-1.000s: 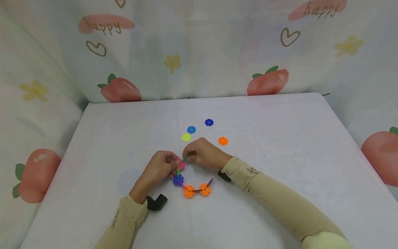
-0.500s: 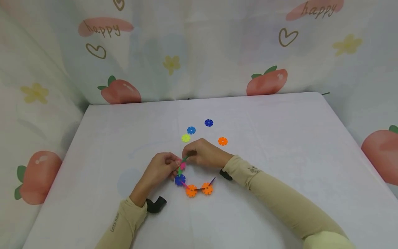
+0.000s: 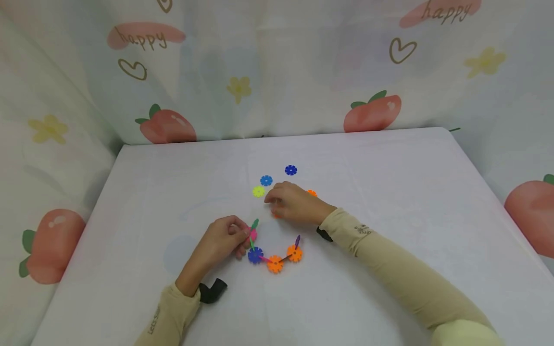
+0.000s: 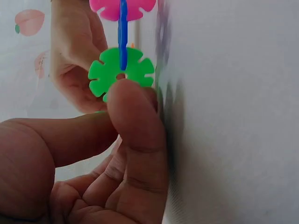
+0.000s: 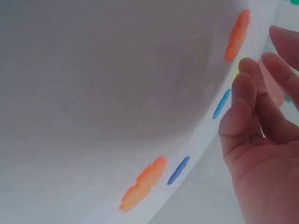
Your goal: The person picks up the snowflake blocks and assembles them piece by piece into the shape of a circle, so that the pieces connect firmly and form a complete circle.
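Observation:
My left hand pinches the upper left end of a curved chain of notched plastic discs. Next to its fingertips in the head view are a pink disc and a dark green disc. The chain curves through a dark blue disc and two orange discs to a purple disc. In the left wrist view, the thumb overlaps a bright green disc. My right hand, fingers relaxed and holding nothing visible, hovers above a loose orange disc, mostly hidden beneath it.
Beyond the right hand lie loose discs: yellow, light blue, dark blue and a partly covered orange disc. They rest on a white table, with a patterned cloth behind.
My right hand has let go of the dark green disc at the chain's end and moved up and right. The chain's lower part has swung slightly right.

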`<state>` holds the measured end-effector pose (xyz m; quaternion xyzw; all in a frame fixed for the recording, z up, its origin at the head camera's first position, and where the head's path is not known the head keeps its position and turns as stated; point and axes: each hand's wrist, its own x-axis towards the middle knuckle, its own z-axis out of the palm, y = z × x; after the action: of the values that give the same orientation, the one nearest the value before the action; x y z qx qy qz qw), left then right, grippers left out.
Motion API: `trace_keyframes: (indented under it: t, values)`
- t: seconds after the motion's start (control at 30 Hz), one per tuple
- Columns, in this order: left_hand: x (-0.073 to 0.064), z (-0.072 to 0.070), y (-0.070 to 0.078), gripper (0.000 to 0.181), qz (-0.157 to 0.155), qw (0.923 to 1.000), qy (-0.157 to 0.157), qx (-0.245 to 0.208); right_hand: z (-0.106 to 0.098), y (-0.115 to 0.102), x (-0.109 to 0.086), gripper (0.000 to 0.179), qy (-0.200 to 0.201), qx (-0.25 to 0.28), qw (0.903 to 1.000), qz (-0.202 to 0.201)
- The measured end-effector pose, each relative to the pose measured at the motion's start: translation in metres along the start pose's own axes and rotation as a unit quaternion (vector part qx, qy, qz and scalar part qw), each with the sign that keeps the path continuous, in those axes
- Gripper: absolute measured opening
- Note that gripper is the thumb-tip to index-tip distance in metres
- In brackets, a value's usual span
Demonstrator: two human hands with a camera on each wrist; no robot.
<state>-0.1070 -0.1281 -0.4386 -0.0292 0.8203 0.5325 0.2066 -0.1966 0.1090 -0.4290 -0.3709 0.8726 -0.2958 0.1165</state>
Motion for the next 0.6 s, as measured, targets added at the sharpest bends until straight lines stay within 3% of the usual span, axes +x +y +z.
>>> trace_keyframes:
  t: [0.17, 0.27, 0.37, 0.43, 0.6]
  values:
    - [-0.002, -0.007, 0.004, 0.012, 0.004, 0.9974, -0.009, 0.071, -0.003, 0.001, -0.008, 0.018, -0.019, -0.034, 0.999, 0.024]
    - [0.001, -0.017, 0.006, 0.014, 0.034, 0.9903, -0.012, 0.134, -0.005, 0.001, -0.012, 0.014, -0.024, -0.045, 0.9984, 0.028]
    - [0.006, -0.025, 0.007, 0.021, 0.072, 0.9831, -0.028, 0.166, -0.005, 0.002, -0.014, 0.012, -0.024, -0.047, 0.9981, 0.034]
    - [0.011, -0.028, 0.007, 0.026, 0.093, 0.9792, -0.052, 0.172, -0.005, 0.003, -0.014, 0.012, -0.022, -0.035, 0.9982, 0.044]
    - [0.023, -0.024, 0.008, 0.035, 0.108, 0.973, -0.102, 0.177, -0.002, 0.004, -0.014, 0.013, -0.001, 0.045, 0.9969, 0.064]
